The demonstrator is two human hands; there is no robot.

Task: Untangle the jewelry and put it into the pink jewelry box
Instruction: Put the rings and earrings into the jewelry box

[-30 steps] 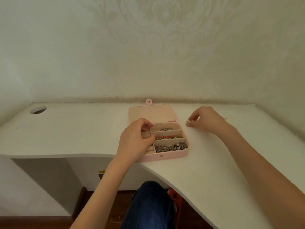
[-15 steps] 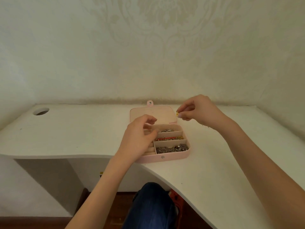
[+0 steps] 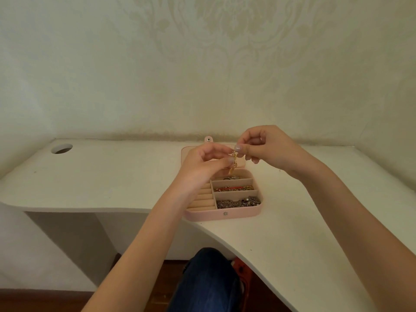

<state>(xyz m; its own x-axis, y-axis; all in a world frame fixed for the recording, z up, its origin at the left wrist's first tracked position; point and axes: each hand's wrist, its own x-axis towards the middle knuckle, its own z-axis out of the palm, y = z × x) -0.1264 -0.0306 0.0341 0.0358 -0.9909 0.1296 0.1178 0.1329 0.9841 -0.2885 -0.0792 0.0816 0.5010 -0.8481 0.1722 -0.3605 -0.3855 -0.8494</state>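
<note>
Both hands have met above the pink jewelry box (image 3: 225,213), pinching a gold chain (image 3: 234,159).
Left hand (image 3: 202,167) and right hand (image 3: 265,147): tease links apart gently over the open compartments.

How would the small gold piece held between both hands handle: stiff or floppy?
Likely floppy: the gold chain dangles from the right hand, with the left hand pinching it. Probably light, since fingertips alone carry it. Its fine links look prone to snagging.
</note>
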